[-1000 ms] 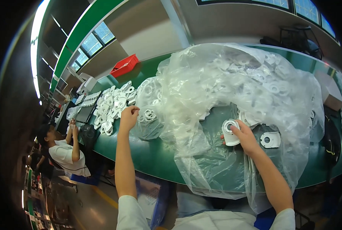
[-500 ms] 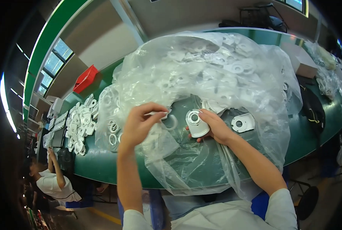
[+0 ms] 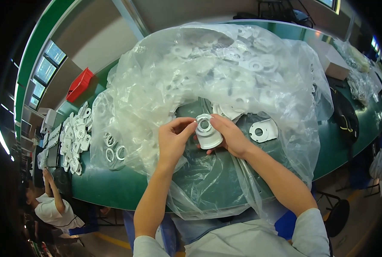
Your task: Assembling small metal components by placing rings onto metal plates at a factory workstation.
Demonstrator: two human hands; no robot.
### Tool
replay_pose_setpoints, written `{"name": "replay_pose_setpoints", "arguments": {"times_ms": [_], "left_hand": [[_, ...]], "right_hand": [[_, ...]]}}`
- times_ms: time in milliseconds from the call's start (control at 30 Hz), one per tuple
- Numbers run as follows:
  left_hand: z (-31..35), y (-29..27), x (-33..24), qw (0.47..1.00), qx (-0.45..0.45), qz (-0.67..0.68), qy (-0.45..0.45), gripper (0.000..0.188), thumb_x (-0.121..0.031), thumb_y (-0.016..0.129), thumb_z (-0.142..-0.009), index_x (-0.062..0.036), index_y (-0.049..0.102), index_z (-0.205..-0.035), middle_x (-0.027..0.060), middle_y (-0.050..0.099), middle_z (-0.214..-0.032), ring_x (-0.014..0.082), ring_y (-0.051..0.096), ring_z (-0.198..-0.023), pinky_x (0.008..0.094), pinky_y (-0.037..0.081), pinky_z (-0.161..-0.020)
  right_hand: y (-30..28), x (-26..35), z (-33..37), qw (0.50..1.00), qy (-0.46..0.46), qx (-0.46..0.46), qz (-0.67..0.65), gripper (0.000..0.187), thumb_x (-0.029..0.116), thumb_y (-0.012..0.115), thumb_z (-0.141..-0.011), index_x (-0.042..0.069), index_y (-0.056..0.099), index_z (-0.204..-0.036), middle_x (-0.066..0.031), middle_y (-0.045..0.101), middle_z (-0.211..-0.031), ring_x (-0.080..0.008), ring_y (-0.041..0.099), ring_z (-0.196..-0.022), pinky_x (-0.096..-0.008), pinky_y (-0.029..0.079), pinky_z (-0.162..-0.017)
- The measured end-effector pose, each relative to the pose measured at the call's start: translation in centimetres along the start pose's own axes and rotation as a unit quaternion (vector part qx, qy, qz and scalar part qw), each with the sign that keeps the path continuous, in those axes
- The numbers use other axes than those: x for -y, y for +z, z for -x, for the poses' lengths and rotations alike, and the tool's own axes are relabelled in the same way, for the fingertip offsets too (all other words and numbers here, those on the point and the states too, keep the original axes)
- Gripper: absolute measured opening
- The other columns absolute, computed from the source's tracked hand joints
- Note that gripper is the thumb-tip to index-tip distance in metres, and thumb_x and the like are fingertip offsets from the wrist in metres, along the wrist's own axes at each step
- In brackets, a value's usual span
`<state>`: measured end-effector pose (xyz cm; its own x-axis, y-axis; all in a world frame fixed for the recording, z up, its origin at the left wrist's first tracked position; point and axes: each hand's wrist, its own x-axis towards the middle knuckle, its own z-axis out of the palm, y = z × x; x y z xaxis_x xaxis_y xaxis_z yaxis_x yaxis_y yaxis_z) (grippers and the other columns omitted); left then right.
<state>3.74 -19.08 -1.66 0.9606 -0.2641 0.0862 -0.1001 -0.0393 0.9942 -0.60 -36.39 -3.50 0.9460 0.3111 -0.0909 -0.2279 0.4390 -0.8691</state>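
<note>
My right hand (image 3: 231, 136) is closed around a white plastic housing (image 3: 210, 140), which has a round opening and a curved lower skirt. A small white ring-shaped piece (image 3: 204, 123) sits over the housing's opening. My left hand (image 3: 173, 139) pinches that piece's left edge between thumb and forefinger; my right thumb rests at its right side. Some right fingers are hidden behind the housing. To the right, a flat white plastic part (image 3: 263, 130) with a round hole lies on the clear plastic sheeting (image 3: 208, 184).
A large clear bag (image 3: 156, 77) full of white parts covers the table's far side. Loose white rings (image 3: 115, 153) and a heap of white parts (image 3: 76, 139) lie left, near a red bin (image 3: 79, 85). A black bag (image 3: 344, 113) and white box (image 3: 333, 61) stand right. A co-worker (image 3: 56, 210) sits far left.
My left hand has moved right and slightly down to the housing, bringing the small ring-shaped piece onto its opening. The housing has shifted slightly left in my right hand. The whole view has shifted a little.
</note>
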Motion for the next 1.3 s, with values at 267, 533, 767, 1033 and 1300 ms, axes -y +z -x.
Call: {"name": "replay_pose_setpoints", "arguments": {"times_ms": [267,533,767,1033,1300], "left_hand": [[0.1,0.1,0.1,0.99,-0.035,-0.096,0.1,0.013,-0.004,0.067,-0.081,0.0009,0.07,-0.092,0.004,0.062,-0.08,0.0076,0.057,-0.065,0.0204,0.043,-0.059],[0.4,0.6,-0.2,0.99,-0.032,-0.09,0.106,0.015,-0.003,0.065,-0.082,0.0,0.069,-0.095,0.0038,0.061,-0.084,0.0074,0.058,-0.066,0.0206,0.045,-0.056],[0.4,0.6,-0.2,0.998,0.008,-0.019,0.06,0.021,-0.004,0.063,-0.084,0.0011,0.065,-0.105,0.0065,0.059,-0.097,0.0103,0.06,-0.071,0.0224,0.052,-0.063],[0.1,0.0,0.1,0.999,0.037,-0.001,0.006,0.02,-0.005,0.062,-0.086,0.0053,0.064,-0.102,0.0069,0.066,-0.087,0.0108,0.06,-0.071,0.0233,0.051,-0.066],[0.0,-0.3,0.3,0.999,0.041,0.008,-0.001,0.017,-0.004,0.062,-0.085,0.0061,0.065,-0.098,0.0059,0.066,-0.08,0.01,0.059,-0.066,0.0226,0.047,-0.061]], "right_hand": [[0.7,0.1,0.2,0.999,-0.021,0.003,0.047,0.033,0.011,0.047,-0.093,0.002,0.043,-0.125,-0.012,0.062,-0.103,-0.0206,0.067,-0.082,-0.0279,0.054,-0.058],[0.6,-0.5,0.3,0.998,-0.052,0.015,0.029,0.042,0.003,0.046,-0.091,0.003,0.035,-0.132,-0.0126,0.062,-0.103,-0.0203,0.067,-0.08,-0.0271,0.053,-0.054],[0.6,-0.4,0.5,0.995,-0.067,0.015,0.069,0.049,0.001,0.044,-0.091,0.002,0.028,-0.138,-0.0137,0.062,-0.103,-0.0192,0.067,-0.08,-0.0238,0.049,-0.052],[0.3,-0.5,0.2,0.994,-0.082,0.003,0.066,0.051,-0.001,0.045,-0.09,0.004,0.029,-0.138,-0.013,0.062,-0.105,-0.0177,0.067,-0.081,-0.0215,0.046,-0.05],[0.9,-0.2,0.5,0.988,-0.077,-0.008,0.132,0.043,0.002,0.046,-0.089,0.006,0.035,-0.13,-0.0092,0.062,-0.102,-0.0151,0.065,-0.081,-0.0215,0.046,-0.053]]}}
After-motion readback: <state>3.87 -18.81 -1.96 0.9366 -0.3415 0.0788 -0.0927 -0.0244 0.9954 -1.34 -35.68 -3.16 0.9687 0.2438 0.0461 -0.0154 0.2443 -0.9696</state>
